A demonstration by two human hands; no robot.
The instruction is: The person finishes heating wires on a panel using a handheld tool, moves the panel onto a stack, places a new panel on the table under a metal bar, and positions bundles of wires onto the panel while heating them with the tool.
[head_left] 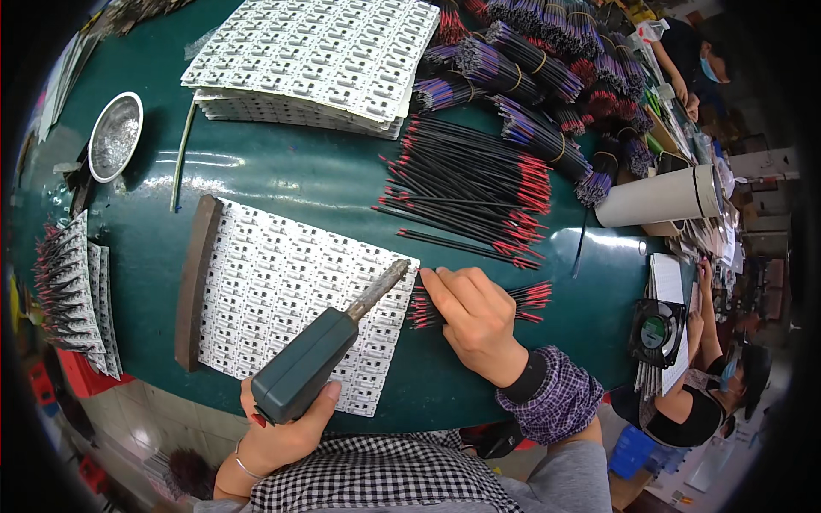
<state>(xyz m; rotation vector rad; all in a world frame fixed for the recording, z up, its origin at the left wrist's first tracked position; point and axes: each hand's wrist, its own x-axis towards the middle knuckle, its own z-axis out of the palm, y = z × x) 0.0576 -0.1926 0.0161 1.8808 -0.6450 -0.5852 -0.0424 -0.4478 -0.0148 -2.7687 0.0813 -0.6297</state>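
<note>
My left hand (291,423) grips a dark green soldering gun (306,363), its metal tip pointing up and right to the far right corner of a white circuit board panel (282,291). Beside that corner, my right hand (475,316) is closed in a pinch, fingertips close to the soldering tip. Whatever is between those fingers is too small to make out. Partly hidden under the right hand lies a small group of black wires with red ends (530,299). Farther off is a larger spread of similar wires (470,184). A brown bar (197,282) lies along the panel's left edge.
Stacked circuit panels (316,60) stand at the back, with bundled wires (522,68) to their right. At left are a metal bowl (116,137) and panels with wires attached (73,291). A white cylinder (658,197) and a small fan (657,333) sit right, near another person (701,393).
</note>
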